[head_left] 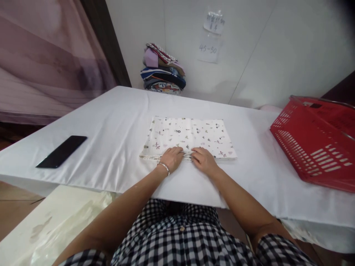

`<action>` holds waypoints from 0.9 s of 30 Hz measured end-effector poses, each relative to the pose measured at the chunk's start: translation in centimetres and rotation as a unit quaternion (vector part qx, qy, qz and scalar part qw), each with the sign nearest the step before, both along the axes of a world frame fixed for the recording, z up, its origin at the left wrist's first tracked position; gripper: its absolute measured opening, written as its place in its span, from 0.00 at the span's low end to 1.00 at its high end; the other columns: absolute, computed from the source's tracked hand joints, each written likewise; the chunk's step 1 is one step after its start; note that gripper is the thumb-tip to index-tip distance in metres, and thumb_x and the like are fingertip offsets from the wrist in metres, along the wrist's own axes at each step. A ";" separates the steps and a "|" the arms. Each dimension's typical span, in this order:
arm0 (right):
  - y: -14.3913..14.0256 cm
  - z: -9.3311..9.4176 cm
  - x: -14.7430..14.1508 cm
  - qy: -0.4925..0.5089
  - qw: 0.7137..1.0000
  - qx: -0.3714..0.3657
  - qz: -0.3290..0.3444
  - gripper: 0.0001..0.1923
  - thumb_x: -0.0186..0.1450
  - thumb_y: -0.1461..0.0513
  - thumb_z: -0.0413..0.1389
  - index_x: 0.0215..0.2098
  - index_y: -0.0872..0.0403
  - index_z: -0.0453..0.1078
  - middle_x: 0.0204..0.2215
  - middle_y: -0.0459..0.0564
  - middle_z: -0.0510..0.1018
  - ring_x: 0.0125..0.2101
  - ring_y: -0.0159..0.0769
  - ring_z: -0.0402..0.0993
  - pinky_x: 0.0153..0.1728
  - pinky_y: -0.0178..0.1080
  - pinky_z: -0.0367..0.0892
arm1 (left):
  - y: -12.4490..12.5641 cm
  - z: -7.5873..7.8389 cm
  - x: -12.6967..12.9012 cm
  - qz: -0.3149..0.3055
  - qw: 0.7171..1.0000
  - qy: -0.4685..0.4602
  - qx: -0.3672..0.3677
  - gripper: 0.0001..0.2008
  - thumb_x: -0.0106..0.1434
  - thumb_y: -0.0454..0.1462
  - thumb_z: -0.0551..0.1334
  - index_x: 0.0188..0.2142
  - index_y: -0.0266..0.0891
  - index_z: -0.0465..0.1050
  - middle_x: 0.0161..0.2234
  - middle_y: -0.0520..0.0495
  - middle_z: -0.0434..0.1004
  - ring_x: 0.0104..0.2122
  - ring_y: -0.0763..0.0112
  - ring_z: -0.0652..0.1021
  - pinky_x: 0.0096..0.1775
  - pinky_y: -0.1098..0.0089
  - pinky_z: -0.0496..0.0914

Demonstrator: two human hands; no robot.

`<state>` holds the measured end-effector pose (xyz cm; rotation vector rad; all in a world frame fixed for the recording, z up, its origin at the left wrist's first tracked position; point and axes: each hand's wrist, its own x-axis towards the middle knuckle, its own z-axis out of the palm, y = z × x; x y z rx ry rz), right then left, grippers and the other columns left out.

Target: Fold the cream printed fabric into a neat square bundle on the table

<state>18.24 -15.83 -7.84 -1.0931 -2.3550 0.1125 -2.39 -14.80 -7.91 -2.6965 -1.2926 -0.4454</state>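
Note:
A white cloth (188, 135) printed with small scattered motifs lies folded into a flat rectangle on the table. My left hand (172, 158) wears a silver bracelet at the wrist and has its fingers closed on the cloth's near edge, close to the middle. Just to the right, my right hand (204, 159) grips the same edge with bent fingers. Between the two hands the layers of the edge are slightly bunched and parted. The thumbs are mostly hidden from above.
The table has a white covering (116, 147). A black phone-like slab (62, 151) rests at left, a red plastic basket (310, 147) at right. Folded fabrics (163, 72) are stacked by the wall at the back. A pale surface with plastic film (72, 229) lies lower left.

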 end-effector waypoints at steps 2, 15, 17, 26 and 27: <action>0.0 -0.1 -0.1 -0.009 1.000 0.007 -0.010 0.08 0.64 0.62 0.49 0.37 0.53 0.70 0.45 0.53 0.71 0.40 0.39 0.66 0.41 0.43 0.63 | 0.1 -0.3 0.1 -0.004 1.000 -0.003 0.019 0.10 0.64 0.33 0.51 0.39 0.39 0.71 0.45 0.45 0.70 0.43 0.64 0.70 0.42 0.63 0.64; -1.2 -0.1 0.0 0.018 0.999 0.035 0.014 0.10 0.65 0.64 0.48 0.35 0.54 0.71 0.44 0.54 0.70 0.41 0.39 0.65 0.40 0.44 0.62 | -1.1 -0.3 -0.3 -0.032 0.996 -0.043 0.074 0.10 0.64 0.31 0.51 0.35 0.37 0.71 0.42 0.44 0.71 0.44 0.63 0.70 0.43 0.62 0.65; -1.2 -0.3 0.0 0.024 0.999 0.035 0.010 0.09 0.65 0.64 0.48 0.36 0.54 0.71 0.42 0.54 0.71 0.40 0.39 0.65 0.40 0.43 0.62 | -1.2 -0.3 -0.3 -0.026 0.996 -0.049 0.075 0.10 0.64 0.31 0.51 0.35 0.38 0.72 0.42 0.44 0.72 0.43 0.64 0.70 0.43 0.63 0.65; -0.7 -0.4 -0.2 0.011 0.996 0.080 -0.026 0.12 0.65 0.66 0.46 0.39 0.54 0.71 0.41 0.54 0.73 0.39 0.38 0.66 0.38 0.42 0.61 | -0.9 -0.2 -0.4 -0.006 0.992 -0.077 0.099 0.12 0.64 0.31 0.52 0.38 0.40 0.73 0.41 0.45 0.73 0.44 0.64 0.70 0.43 0.63 0.64; -0.7 -0.4 -0.2 0.003 0.997 0.074 -0.020 0.12 0.65 0.66 0.46 0.39 0.54 0.71 0.41 0.53 0.73 0.38 0.38 0.66 0.38 0.42 0.61 | -0.9 -0.2 -0.4 -0.007 0.993 -0.074 0.095 0.11 0.64 0.31 0.52 0.37 0.40 0.73 0.40 0.45 0.73 0.43 0.64 0.70 0.42 0.63 0.64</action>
